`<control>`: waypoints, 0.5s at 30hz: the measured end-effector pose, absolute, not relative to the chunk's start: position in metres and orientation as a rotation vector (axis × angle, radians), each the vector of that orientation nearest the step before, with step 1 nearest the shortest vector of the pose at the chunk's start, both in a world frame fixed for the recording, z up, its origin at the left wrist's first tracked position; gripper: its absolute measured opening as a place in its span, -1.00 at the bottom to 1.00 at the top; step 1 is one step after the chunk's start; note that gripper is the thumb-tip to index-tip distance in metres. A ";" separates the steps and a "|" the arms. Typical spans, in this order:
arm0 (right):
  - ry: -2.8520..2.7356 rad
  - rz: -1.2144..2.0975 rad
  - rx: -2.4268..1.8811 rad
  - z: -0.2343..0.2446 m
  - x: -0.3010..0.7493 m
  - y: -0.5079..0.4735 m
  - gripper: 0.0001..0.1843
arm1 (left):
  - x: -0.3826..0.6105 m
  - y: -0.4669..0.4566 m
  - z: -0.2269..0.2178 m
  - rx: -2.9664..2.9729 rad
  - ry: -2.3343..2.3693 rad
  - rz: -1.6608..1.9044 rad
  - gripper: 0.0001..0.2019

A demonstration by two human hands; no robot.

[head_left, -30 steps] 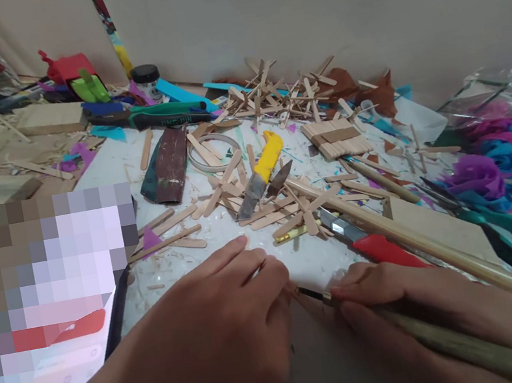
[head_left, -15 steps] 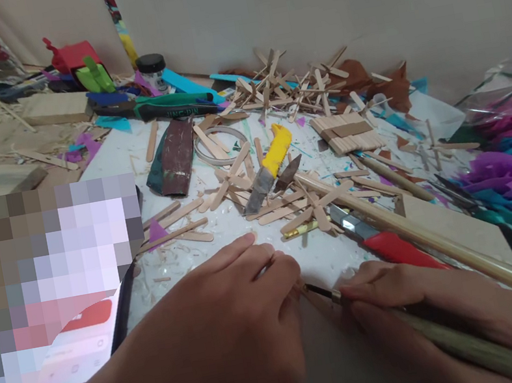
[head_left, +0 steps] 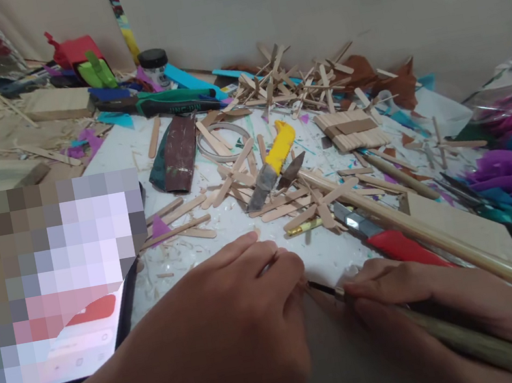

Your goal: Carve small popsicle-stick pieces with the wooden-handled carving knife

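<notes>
- Gripping a wooden-handled tool (head_left: 480, 340), the right hand (head_left: 445, 291) has its fingers pinched close about the front of the grip.
- The tool slants across the near part of the bench (head_left: 123, 152), its handle running back under the right hand and its thin dark shaft (head_left: 322, 287) pointing left, the tip at the left hand's fingers.
- The left hand (head_left: 255, 297) lies palm down with its fingers bent and close together; what is under them is hidden, so whether they hold anything cannot be told.
- Just beyond the hands, loose craft sticks (head_left: 327, 202) lie crossed over one another, near a yellow cutter (head_left: 281, 142) and a dark pointed blade (head_left: 292, 170).
- Beside the right hand, a red cutter (head_left: 405, 249) and a long pale rod (head_left: 419, 219) slant down toward the near right.
- Farther right are green-handled scissors (head_left: 503, 220) and a purple paper flower (head_left: 503, 173).
- To the left of the left hand, a device with a lit screen (head_left: 69, 366) is mostly covered by a pixelated patch.
- Toward the wall are a dark brown strip (head_left: 181, 155), a pale ring (head_left: 200, 147), a flat row of joined sticks (head_left: 349, 129), a heaped stick pile (head_left: 283, 78) and a black-lidded jar (head_left: 155, 67).
</notes>
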State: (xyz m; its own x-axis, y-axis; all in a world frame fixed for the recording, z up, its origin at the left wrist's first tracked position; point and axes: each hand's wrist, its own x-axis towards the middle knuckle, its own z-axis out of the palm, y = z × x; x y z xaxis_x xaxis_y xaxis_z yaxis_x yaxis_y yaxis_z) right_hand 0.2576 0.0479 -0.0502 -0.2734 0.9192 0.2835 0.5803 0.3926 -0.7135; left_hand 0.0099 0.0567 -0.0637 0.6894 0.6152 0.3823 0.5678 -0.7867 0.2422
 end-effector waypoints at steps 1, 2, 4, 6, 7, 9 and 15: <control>-1.972 0.647 -1.285 -0.050 0.257 0.047 -0.77 | 0.010 0.057 -0.063 2.784 0.977 0.672 -0.55; -1.976 0.674 -1.290 -0.049 0.257 0.046 -0.77 | 0.010 0.056 -0.062 2.779 0.974 0.652 -0.55; -1.982 0.730 -1.321 -0.046 0.255 0.045 -0.80 | 0.009 0.055 -0.059 2.773 0.964 0.613 -0.57; -1.978 0.717 -1.380 -0.042 0.254 0.043 -0.82 | 0.007 0.053 -0.057 2.783 0.952 0.580 -0.61; -1.983 0.701 -1.403 -0.040 0.253 0.043 -0.81 | 0.007 0.053 -0.056 2.795 0.941 0.576 -0.63; -2.008 0.667 -1.426 -0.037 0.252 0.042 -0.77 | 0.006 0.052 -0.055 2.821 0.938 0.582 -0.64; -2.079 0.531 -1.434 -0.038 0.251 0.040 -0.72 | 0.006 0.054 -0.050 2.819 0.942 0.529 -0.71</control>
